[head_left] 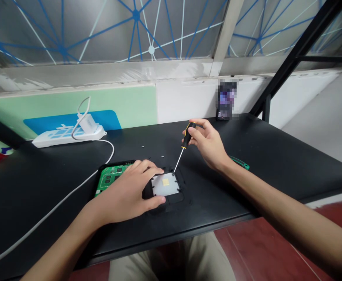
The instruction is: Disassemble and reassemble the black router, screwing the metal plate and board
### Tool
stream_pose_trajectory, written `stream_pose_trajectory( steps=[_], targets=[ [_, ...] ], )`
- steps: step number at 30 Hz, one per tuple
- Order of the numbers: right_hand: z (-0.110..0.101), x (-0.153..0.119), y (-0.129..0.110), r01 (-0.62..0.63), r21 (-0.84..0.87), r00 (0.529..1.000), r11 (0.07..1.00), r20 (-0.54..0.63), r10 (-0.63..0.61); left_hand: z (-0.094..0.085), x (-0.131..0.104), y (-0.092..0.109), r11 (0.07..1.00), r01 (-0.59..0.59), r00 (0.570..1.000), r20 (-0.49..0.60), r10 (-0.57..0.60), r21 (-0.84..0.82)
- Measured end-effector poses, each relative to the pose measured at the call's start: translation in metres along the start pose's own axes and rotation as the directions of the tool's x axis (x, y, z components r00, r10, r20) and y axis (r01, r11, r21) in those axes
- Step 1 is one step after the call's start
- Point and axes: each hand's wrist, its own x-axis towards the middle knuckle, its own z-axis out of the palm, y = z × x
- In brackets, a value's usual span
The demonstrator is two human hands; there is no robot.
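Observation:
My right hand (207,140) is closed around the black and yellow handle of a screwdriver (179,159). The screwdriver slants down, its tip at the top right corner of a silver metal plate (171,189) with a small pale yellow square (165,182) on it. Around this plate is a black casing, hard to tell from the table. My left hand (130,191) lies over the casing's left side, thumb and forefinger stretched apart at the plate's near and far edges. Partly under that hand, a green circuit board (108,177) sits in a black frame.
Small screws (162,157) lie beyond the plate on the black table (217,195). A green-handled tool (241,162) is partly behind my right forearm. A white power strip (68,134) holds a charger (87,124), whose cable (56,207) crosses the left side. A phone (226,100) leans against the wall.

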Motion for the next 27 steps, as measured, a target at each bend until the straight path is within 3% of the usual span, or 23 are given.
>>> stream_pose_trajectory(
  steps=[9,19,27],
  targets=[
    [-0.002,0.001,0.004,0.016,-0.058,1.0,0.998,0.012,-0.016,0.009,0.003,0.001,0.999,-0.034,0.999,-0.02,0.035,0.041],
    [-0.002,0.004,0.004,-0.001,-0.03,1.0,1.0,-0.028,0.0,0.01,0.005,0.006,0.996,-0.019,1.0,0.003,0.018,0.089],
    [-0.002,0.003,0.002,0.004,-0.038,1.0,0.999,-0.031,-0.005,0.011,0.007,0.003,0.982,-0.071,0.997,-0.009,0.074,0.173]
  ],
)
